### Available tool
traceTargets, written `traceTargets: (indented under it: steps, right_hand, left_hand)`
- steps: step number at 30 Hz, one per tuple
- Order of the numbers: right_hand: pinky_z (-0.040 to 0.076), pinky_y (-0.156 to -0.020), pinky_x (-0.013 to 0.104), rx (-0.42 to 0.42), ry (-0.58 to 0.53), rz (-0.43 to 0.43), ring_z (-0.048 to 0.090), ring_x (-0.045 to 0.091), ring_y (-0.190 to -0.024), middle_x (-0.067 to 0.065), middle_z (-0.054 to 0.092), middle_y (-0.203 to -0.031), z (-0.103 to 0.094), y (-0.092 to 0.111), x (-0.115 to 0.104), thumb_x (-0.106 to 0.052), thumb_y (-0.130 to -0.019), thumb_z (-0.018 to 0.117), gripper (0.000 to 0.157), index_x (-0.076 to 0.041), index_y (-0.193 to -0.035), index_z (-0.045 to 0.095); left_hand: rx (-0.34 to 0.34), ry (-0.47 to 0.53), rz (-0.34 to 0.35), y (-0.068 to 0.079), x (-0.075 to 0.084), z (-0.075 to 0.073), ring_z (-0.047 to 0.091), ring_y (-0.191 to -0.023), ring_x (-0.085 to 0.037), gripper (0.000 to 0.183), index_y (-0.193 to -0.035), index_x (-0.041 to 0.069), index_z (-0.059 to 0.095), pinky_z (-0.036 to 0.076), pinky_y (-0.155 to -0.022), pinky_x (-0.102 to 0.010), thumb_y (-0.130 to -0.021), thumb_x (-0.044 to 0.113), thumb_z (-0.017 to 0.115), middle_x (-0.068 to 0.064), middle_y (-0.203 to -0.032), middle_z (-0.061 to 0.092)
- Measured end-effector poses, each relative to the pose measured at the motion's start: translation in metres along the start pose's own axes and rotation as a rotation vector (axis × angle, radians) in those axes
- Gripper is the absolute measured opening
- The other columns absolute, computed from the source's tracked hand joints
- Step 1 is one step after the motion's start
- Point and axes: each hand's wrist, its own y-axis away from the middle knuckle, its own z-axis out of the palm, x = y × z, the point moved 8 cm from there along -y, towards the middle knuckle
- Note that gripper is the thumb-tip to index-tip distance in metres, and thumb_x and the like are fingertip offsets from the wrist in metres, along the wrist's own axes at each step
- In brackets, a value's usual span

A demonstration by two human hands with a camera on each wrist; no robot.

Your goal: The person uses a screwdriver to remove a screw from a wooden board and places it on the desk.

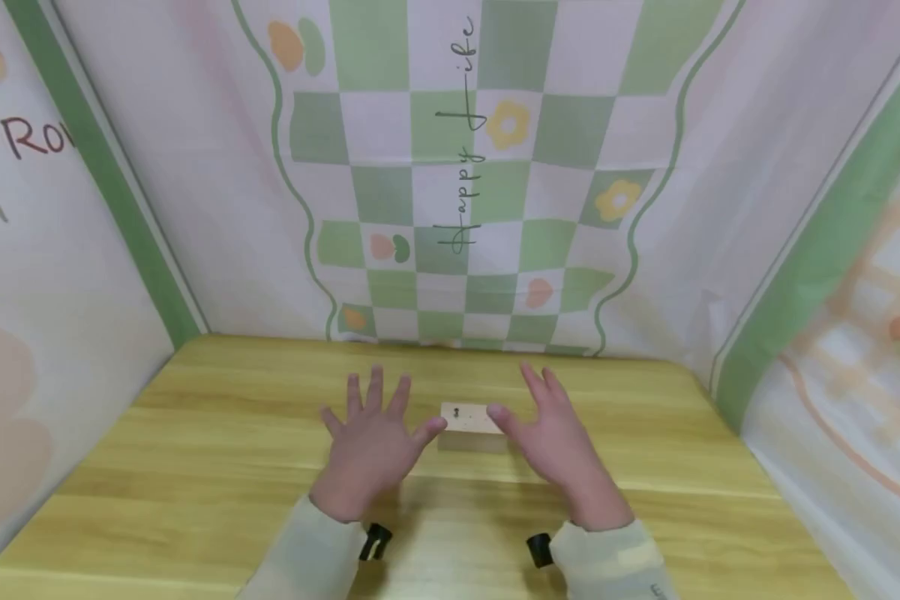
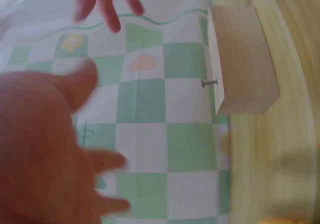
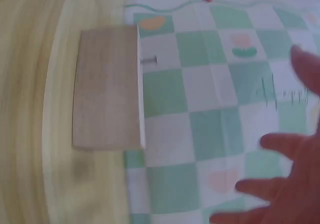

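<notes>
A small pale wooden block [image 1: 471, 442] sits on the table between my two hands. One screw [image 2: 209, 83] stands upright in its top face, partly sunk, with the head clear of the wood. My left hand [image 1: 375, 450] hovers to the left of the block, fingers spread and holding nothing. To the right, my right hand [image 1: 558, 442] is held up with its fingers extended; in the head view its thumb overlaps the block's right end. Both wrist views show the hands apart from the block [image 3: 107, 89].
The wood-grain table [image 1: 195, 450] reaches back to a hanging cloth [image 1: 450, 192] with green and white checks. Printed cloth panels [image 1: 52, 275] stand along both sides. A black strap piece [image 1: 376, 542] shows at the left cuff, another [image 1: 540, 550] at the right.
</notes>
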Motion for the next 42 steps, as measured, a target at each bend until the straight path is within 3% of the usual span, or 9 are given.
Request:
traceTargets:
  steps: [5,10,15,21,30,32,36,39,42]
  right_hand:
    - [0.030,-0.107,0.063,-0.037,-0.503,0.026,0.021,0.046,-0.143,0.011,0.007,-0.165,-0.008,-0.005,0.023,-0.049,-0.095,0.064,0.083,-0.026,-0.161,0.019]
    - [0.042,-0.101,0.055,-0.084,-0.731,0.096,0.041,0.039,-0.135,0.007,0.017,-0.163,0.008,-0.009,0.047,-0.035,-0.094,0.071,0.076,-0.023,-0.158,0.031]
    - [0.051,-0.094,0.048,-0.112,-0.753,0.157,0.047,0.038,-0.129,0.005,0.025,-0.161,0.033,-0.013,0.065,-0.029,-0.090,0.077,0.072,-0.025,-0.153,0.041]
    - [0.054,-0.089,0.045,-0.109,-0.773,0.180,0.047,0.040,-0.129,0.006,0.033,-0.157,0.052,-0.018,0.069,-0.018,-0.087,0.079,0.070,-0.018,-0.149,0.047]
    - [0.057,-0.074,0.035,-0.030,-0.539,0.215,0.065,0.025,-0.095,0.017,0.049,-0.145,0.059,-0.025,0.069,-0.007,-0.091,0.073,0.047,-0.009,-0.137,0.062]
    - [0.058,-0.074,0.035,-0.024,-0.532,0.233,0.065,0.026,-0.096,0.017,0.049,-0.145,0.059,-0.025,0.070,-0.007,-0.091,0.073,0.047,-0.009,-0.136,0.062]
    - [0.058,-0.076,0.036,-0.019,-0.535,0.245,0.064,0.029,-0.103,0.017,0.048,-0.146,0.058,-0.025,0.069,-0.006,-0.090,0.074,0.046,-0.010,-0.134,0.064]
    - [0.058,-0.077,0.036,-0.022,-0.537,0.250,0.064,0.030,-0.105,0.017,0.047,-0.147,0.059,-0.026,0.069,-0.007,-0.090,0.074,0.045,-0.010,-0.134,0.065]
    - [0.058,-0.077,0.036,-0.022,-0.546,0.262,0.064,0.029,-0.105,0.016,0.047,-0.147,0.060,-0.027,0.071,-0.006,-0.090,0.074,0.045,-0.011,-0.133,0.065]
  left_hand:
    - [0.041,0.344,0.185,-0.008,-0.004,-0.004,0.003,-0.146,-0.048,0.090,-0.160,0.013,0.023,0.022,-0.103,-0.074,-0.093,0.064,0.056,-0.022,-0.163,0.008]
    - [0.011,0.557,0.182,-0.012,-0.017,0.005,0.016,-0.145,-0.044,0.088,-0.159,0.022,0.027,0.027,-0.106,-0.068,-0.089,0.054,0.069,-0.016,-0.163,0.012]
    - [-0.031,0.658,0.176,-0.011,-0.024,0.014,0.020,-0.144,-0.043,0.088,-0.158,0.026,0.030,0.026,-0.107,-0.067,-0.086,0.057,0.071,-0.014,-0.163,0.015]
    - [-0.026,0.663,0.172,-0.013,-0.031,0.020,0.022,-0.143,-0.044,0.087,-0.157,0.026,0.033,0.027,-0.107,-0.067,-0.086,0.054,0.073,-0.013,-0.163,0.017]
    - [-0.050,0.614,0.158,-0.011,-0.039,0.013,0.028,-0.141,-0.044,0.083,-0.156,0.028,0.034,0.031,-0.106,-0.065,-0.087,0.053,0.072,-0.014,-0.161,0.021]
    - [-0.071,0.641,0.127,-0.013,-0.046,0.006,0.032,-0.139,-0.043,0.081,-0.156,0.028,0.035,0.036,-0.105,-0.061,-0.088,0.048,0.073,-0.014,-0.161,0.023]
    - [-0.174,0.804,0.000,-0.019,-0.069,-0.002,0.056,-0.114,-0.042,0.078,-0.156,0.025,0.035,0.052,-0.088,-0.051,-0.090,0.033,0.076,-0.020,-0.158,0.028]
    - [-0.280,0.924,-0.104,-0.022,-0.088,0.003,0.062,-0.096,-0.039,0.077,-0.157,0.019,0.033,0.057,-0.078,-0.047,-0.092,0.026,0.074,-0.025,-0.153,0.034]
    - [-0.352,0.972,-0.166,-0.022,-0.102,0.014,0.064,-0.098,-0.038,0.073,-0.156,0.015,0.034,0.058,-0.079,-0.046,-0.094,0.022,0.072,-0.026,-0.148,0.040]
